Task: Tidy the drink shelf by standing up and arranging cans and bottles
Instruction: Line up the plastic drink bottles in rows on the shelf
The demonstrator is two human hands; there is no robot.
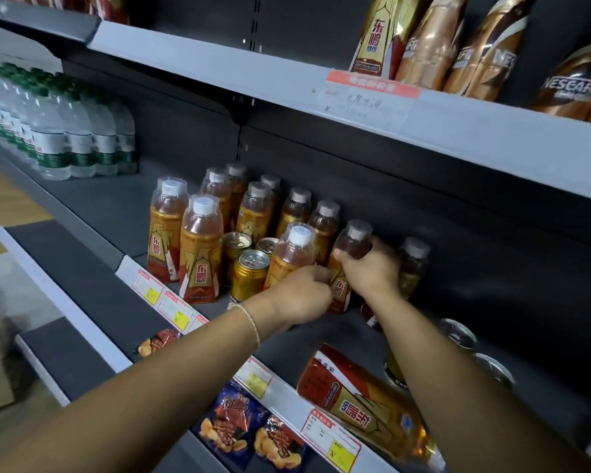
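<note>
Both hands are working mid-shelf on the dark grey metal shelf (116,206), behind its front edge. Right hand (372,268) is gripping a small clear plastic bottle of amber drink with a gold-and-red label (347,268), fingers curled round its shoulder; the bottle is standing upright, slightly tilted. Left hand (302,293) is sitting just beside it, fingers curled in against the bottle's lower label; whether it's gripping, I cannot tell. Left wrist is wearing a thin pale cord bracelet (251,322).

To the left, touching distance, a cluster of matching upright bottles (198,247) is standing with three gold cans (249,274) between them. Another matching bottle (411,264) is standing behind the right hand, near the back wall. A large bottle of the same drink (365,404) is lying on its side at the front edge, under the right forearm. More cans (461,336) are sitting right of that arm, blurred.
</note>
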